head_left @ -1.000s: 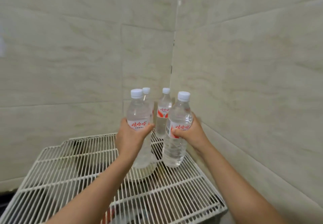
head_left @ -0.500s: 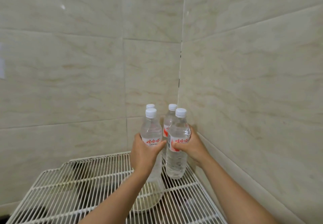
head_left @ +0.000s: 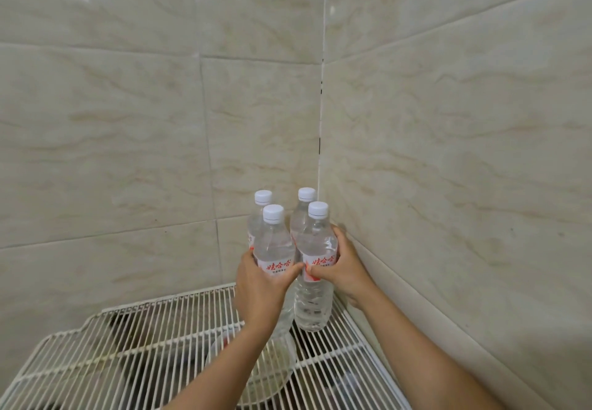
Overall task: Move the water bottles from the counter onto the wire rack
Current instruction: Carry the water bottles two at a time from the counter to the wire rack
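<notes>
Several clear water bottles with white caps and red-and-white labels stand close together in the far right corner of the white wire rack [head_left: 134, 339]. My left hand [head_left: 259, 288] grips the front left bottle [head_left: 274, 246] around its label. My right hand [head_left: 344, 268] grips the front right bottle [head_left: 315, 268], whose base rests on the rack wires. Two more bottles stand right behind them: the back left bottle [head_left: 262, 204] and the back right bottle [head_left: 304, 204], near the wall corner. The front left bottle's base is hidden by my wrist.
Beige tiled walls meet in a corner [head_left: 320, 121] directly behind the bottles. Through the rack wires a pale bowl [head_left: 272, 374] and dark items show on a lower level. The rack stretches to the left of the bottles.
Both hands have carried their bottles further back and to the right, up against the two rear bottles in the corner. The view has tilted upward.
</notes>
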`<act>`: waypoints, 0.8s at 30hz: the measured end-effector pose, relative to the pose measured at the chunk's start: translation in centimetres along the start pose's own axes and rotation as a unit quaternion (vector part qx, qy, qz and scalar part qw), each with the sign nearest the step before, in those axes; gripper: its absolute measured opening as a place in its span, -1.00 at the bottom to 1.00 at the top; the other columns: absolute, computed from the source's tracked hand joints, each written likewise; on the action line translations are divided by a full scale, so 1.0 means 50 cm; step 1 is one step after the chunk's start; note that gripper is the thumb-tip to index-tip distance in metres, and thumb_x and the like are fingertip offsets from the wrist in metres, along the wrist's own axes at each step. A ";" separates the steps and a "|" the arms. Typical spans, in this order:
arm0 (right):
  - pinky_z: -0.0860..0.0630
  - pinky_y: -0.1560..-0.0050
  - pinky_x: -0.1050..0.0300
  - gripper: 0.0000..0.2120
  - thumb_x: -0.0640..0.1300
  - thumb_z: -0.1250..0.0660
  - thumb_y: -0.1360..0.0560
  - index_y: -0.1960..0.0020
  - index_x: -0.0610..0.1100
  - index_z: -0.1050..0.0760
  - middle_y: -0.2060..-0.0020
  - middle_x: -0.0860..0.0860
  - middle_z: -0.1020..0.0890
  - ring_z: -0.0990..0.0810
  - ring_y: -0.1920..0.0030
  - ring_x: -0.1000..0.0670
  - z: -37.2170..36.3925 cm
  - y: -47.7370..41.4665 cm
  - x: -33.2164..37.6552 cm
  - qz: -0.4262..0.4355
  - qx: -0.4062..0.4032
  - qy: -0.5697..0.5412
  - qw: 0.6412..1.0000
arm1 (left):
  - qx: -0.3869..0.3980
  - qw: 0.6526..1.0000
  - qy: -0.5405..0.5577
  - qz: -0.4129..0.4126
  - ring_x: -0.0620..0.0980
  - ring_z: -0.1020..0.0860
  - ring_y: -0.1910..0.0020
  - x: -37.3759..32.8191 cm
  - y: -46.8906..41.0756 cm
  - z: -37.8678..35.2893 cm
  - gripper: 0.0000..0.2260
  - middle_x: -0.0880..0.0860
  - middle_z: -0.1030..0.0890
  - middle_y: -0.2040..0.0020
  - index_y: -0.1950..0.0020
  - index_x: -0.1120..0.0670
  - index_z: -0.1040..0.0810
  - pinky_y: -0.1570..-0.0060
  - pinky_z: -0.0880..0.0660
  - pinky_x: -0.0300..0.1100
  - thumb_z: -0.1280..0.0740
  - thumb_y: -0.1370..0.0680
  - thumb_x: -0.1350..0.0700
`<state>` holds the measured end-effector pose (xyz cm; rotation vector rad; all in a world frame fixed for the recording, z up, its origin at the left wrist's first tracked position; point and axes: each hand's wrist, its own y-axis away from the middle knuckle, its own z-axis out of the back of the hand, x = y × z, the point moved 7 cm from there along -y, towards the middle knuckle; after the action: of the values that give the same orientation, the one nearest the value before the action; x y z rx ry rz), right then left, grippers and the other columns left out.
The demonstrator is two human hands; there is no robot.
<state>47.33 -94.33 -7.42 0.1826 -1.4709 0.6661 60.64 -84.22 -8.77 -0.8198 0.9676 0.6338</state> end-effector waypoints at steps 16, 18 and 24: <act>-0.44 -0.28 -0.12 -0.08 -0.15 -0.56 -0.20 -0.40 0.08 -0.12 -0.27 0.03 -0.47 -0.47 -0.26 0.00 -0.020 0.043 -0.039 -0.069 -0.017 0.101 0.992 | 0.198 0.976 0.093 0.007 0.04 -0.43 -0.26 0.072 0.025 -0.002 -0.24 0.08 -0.42 -0.32 -0.44 -0.02 -0.14 -0.22 -0.44 0.00 -0.48 -0.35 0.13; -0.44 -0.28 -0.14 -0.08 -0.10 -0.57 -0.19 -0.39 0.07 -0.11 -0.28 0.00 -0.45 -0.46 -0.27 -0.04 -0.025 0.054 -0.053 -0.089 -0.047 0.122 0.987 | 0.198 0.975 0.097 0.009 0.01 -0.44 -0.20 0.076 0.025 0.001 -0.30 0.09 -0.45 -0.29 -0.41 0.00 -0.21 -0.12 -0.46 -0.08 -0.47 -0.36 0.15; -0.40 -0.04 0.24 -0.28 -0.26 -0.48 -0.32 -0.36 -0.07 -0.21 -0.24 -0.05 -0.48 -0.48 -0.23 -0.02 -0.030 0.075 -0.042 -0.082 -0.085 0.118 0.986 | 0.181 0.979 0.097 -0.005 -0.10 -0.41 -0.09 0.067 0.033 0.007 -0.39 0.07 -0.50 -0.23 -0.37 0.03 -0.29 -0.02 -0.39 -0.20 -0.45 -0.38 0.18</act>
<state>46.75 -91.21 -10.66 0.0885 -1.2624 0.4117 60.99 -82.68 -12.18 -0.5670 1.2130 0.3571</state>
